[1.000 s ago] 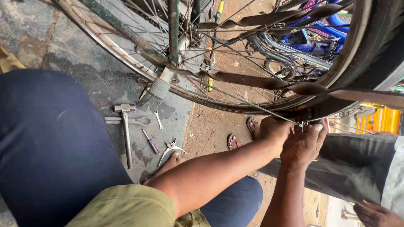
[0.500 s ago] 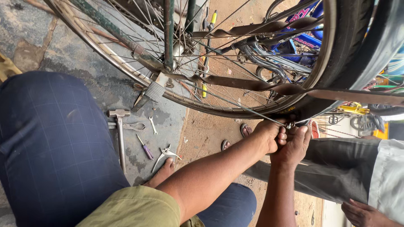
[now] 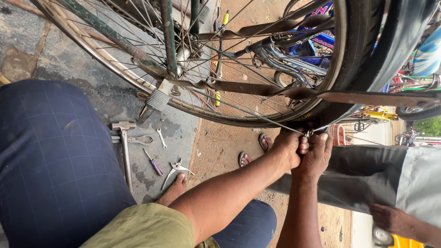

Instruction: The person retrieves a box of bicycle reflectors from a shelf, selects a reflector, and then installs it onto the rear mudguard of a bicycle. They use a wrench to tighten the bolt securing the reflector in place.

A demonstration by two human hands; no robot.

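Both hands met at the wheel rim (image 3: 337, 69): the left hand (image 3: 287, 147) and right hand (image 3: 318, 154) were pinched together on a small metal fitting (image 3: 307, 134) where a spoke (image 3: 248, 110), running up-left toward the hub, ended. A hammer (image 3: 124, 147) lay on the floor.
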